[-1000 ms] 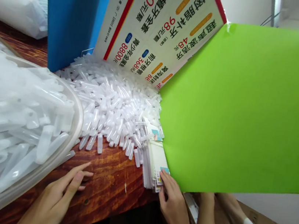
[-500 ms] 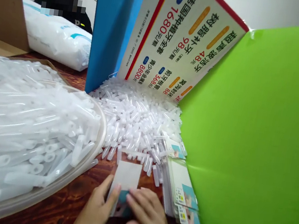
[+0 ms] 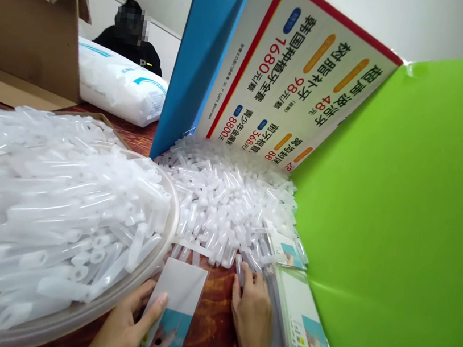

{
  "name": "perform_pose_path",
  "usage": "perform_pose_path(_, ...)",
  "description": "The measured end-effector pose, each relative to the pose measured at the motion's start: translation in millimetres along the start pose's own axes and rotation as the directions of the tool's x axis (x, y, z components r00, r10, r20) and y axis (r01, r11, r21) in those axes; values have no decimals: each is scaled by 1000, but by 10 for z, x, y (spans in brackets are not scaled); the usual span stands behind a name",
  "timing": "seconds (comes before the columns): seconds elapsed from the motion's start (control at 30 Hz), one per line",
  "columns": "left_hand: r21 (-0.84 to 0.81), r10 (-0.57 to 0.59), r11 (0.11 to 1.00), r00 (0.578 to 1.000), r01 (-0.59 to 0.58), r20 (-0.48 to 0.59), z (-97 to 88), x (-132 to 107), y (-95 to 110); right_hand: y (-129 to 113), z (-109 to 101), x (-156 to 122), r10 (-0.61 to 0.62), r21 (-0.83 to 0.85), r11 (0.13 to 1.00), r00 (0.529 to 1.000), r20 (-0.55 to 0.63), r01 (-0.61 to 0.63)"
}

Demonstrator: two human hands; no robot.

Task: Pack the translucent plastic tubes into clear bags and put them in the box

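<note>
Head view, green board [image 3: 414,222] right, tube pile [image 3: 227,201] ahead

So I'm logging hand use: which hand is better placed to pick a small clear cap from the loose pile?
Probably the right hand: its fingertips touch the cap pile. The left hand holds a card.

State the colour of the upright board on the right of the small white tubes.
Bright green board, seen in the head view.

right hand [image 3: 253,309] off the card [image 3: 173,309], now at small tubes [image 3: 226,213], left hand [image 3: 124,325] alone holding it
</note>
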State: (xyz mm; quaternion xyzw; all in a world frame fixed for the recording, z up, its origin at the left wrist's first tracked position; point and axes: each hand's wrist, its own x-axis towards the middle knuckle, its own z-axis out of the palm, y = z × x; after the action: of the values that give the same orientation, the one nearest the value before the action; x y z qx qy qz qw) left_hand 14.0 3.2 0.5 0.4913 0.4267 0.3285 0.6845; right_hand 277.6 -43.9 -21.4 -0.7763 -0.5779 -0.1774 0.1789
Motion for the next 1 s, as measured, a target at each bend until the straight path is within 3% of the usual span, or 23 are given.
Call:
perform_pose_path(0.1,23,-6,1000,998,5,60,-24,5,26,11,-137,-44,44,158,987,999,-22,-40)
perform_pose_path(0.27,-14,-154,987,961,162,230,-73,-30,126,-144,-377,-3,103,473,873,993,63,-121)
perform_pose_path(0.37,-4,-172,984,957,178,235,-134,-61,150,-185,-385,-17,69,519,845,990,126,-126)
perform_pose_path(0.43,7,-157,987,965,159,208,-181,-86,142,-173,-366,-55,127,556,814,986,110,-167)
perform_pose_path(0.5,3,-133,991,969,136,210,-219,-109,135,-155,-355,-85,257,648,714,960,109,-265)
perform_pose_path(0.6,-9,-117,992,951,125,288,-241,-133,154,-183,-353,-68,363,827,429,908,210,-363)
perform_pose_path(0.67,-23,-124,990,930,140,346,-244,-146,181,-247,-352,-22,256,892,254,916,310,-373)
perform_pose_path(0.73,-30,-140,986,904,166,404,-258,-164,204,-315,-354,31,67,900,164,915,397,-403)
perform_pose_path(0.8,-27,-164,980,872,198,461,-292,-190,207,-351,-364,70,-106,880,169,879,465,-445)
perform_pose_path(0.87,-14,-184,975,849,220,495,-340,-218,186,-347,-379,81,-201,864,202,844,498,-462)
perform_pose_path(1.0,56,-238,969,839,242,490,-403,-259,113,-318,-395,32,-225,867,161,838,497,-471)
